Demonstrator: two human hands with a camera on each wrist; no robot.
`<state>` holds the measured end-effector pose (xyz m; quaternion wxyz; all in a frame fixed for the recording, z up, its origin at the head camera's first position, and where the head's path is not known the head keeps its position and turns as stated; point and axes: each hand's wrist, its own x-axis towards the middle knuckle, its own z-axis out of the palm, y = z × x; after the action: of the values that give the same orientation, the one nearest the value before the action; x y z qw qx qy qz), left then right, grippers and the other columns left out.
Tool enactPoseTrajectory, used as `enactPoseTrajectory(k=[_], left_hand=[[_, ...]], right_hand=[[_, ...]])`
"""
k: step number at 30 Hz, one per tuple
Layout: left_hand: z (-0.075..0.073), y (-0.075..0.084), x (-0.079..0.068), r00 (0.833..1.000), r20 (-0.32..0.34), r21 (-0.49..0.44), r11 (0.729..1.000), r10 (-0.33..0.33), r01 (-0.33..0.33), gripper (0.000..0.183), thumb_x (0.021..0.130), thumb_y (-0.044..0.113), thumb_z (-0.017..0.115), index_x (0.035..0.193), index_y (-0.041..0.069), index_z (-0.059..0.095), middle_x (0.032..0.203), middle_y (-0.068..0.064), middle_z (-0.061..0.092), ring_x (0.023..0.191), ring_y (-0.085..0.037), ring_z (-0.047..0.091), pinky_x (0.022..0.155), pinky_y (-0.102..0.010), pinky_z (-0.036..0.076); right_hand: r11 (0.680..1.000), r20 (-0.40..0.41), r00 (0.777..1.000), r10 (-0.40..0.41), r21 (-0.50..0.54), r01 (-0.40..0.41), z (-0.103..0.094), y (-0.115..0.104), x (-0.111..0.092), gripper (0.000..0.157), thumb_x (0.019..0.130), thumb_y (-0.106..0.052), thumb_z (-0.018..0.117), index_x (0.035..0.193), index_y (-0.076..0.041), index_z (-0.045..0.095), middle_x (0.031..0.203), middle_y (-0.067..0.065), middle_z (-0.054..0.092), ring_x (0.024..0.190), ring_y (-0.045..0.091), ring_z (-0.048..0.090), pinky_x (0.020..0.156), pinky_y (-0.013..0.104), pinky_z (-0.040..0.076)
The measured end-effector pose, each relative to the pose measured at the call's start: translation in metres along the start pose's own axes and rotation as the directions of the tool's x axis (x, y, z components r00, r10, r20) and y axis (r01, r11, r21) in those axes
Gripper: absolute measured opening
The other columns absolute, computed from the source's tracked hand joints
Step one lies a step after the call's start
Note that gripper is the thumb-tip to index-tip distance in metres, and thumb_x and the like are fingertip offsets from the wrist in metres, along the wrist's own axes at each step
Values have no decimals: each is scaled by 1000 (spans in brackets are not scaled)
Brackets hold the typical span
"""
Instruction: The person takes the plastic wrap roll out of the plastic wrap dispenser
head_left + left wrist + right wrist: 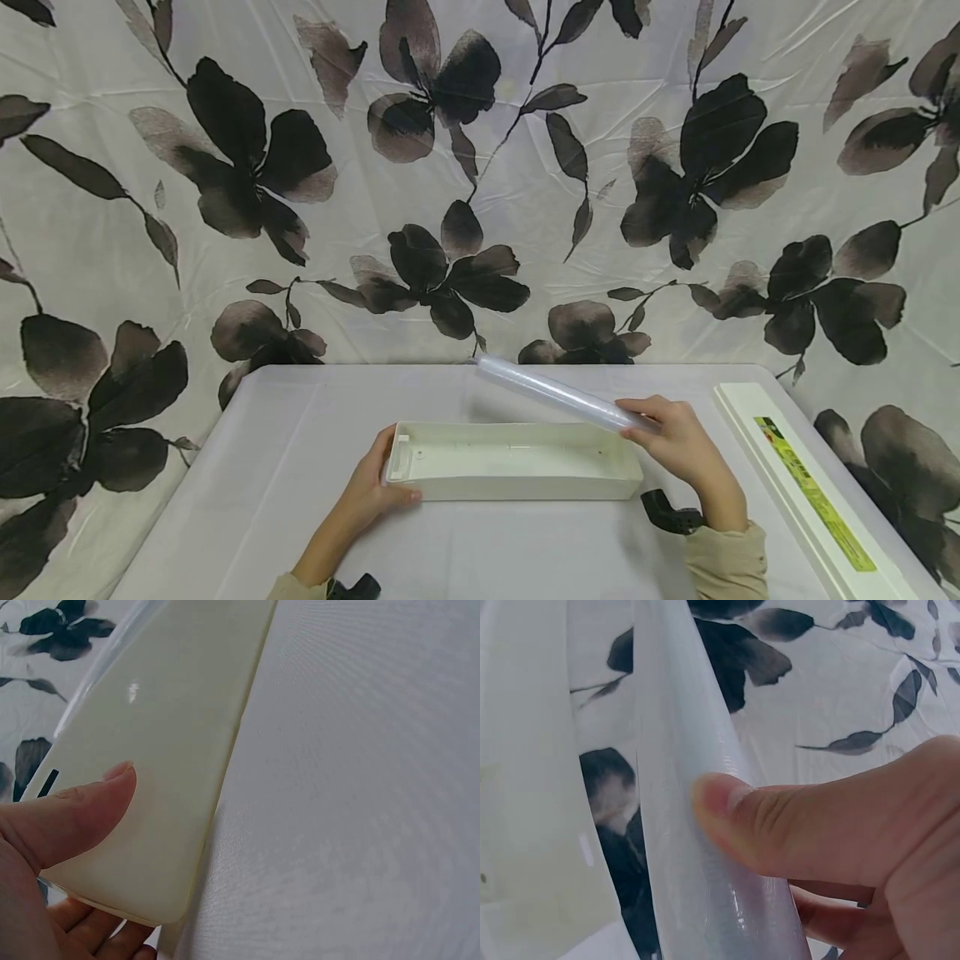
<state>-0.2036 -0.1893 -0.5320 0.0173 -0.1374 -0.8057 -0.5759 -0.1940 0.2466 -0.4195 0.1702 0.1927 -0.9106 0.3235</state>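
A long cream plastic box (525,488) sits open-topped in the middle of the table, its inside bare. My left hand (373,477) grips its left end. In the left wrist view that thumb (94,814) lies on the box's front wall (157,772), with fingers curled around the end. My right hand (678,439) holds a roll of clear plastic wrap (551,392) by its right end, thumb on top. The roll slants over the box's back edge, its far end up and to the left. In the right wrist view the roll (682,750) runs beside the box (532,787).
A long white lid-like piece (738,408) with a yellow-green label (817,492) lies along the right side of the white table (300,433). Behind the table's far edge hangs a flower-patterned cloth (555,183).
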Motion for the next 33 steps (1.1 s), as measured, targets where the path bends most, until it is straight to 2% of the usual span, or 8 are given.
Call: enactPoseTrajectory(k=[8,16,26,33], left_hand=[[-1,2,1,1000,0,-6,1000,-20,20,101,61,14,88,148,7,36,146,-18,47,137,-39,38,110,-69,15],[-4,1,5,1000,9,-9,1000,-14,14,101,61,14,87,148,7,36,146,-18,47,136,-39,39,111,-68,15],[-4,1,9,999,20,-5,1000,-25,25,101,62,17,87,149,9,36,146,-18,48,136,-40,40,110,-70,17],[-6,0,9,1000,13,-10,1000,-21,21,101,61,17,87,148,9,37,145,-17,49,136,-38,40,110,-68,17]], right_hand=[[999,-30,999,39,-18,-40,-5,1,0,34,73,8,80,106,6,73,97,19,73,84,27,67,70,40,54],[990,-19,990,138,-25,-139,-14,-1,0,35,77,5,78,111,8,71,103,24,71,85,29,66,66,37,53],[977,-50,976,211,-32,-213,-20,-6,2,35,79,5,76,113,10,69,105,27,70,83,30,64,63,36,51],[965,-98,960,261,-17,-263,-20,-11,5,34,81,5,73,114,13,67,106,29,69,88,38,66,69,46,55]])
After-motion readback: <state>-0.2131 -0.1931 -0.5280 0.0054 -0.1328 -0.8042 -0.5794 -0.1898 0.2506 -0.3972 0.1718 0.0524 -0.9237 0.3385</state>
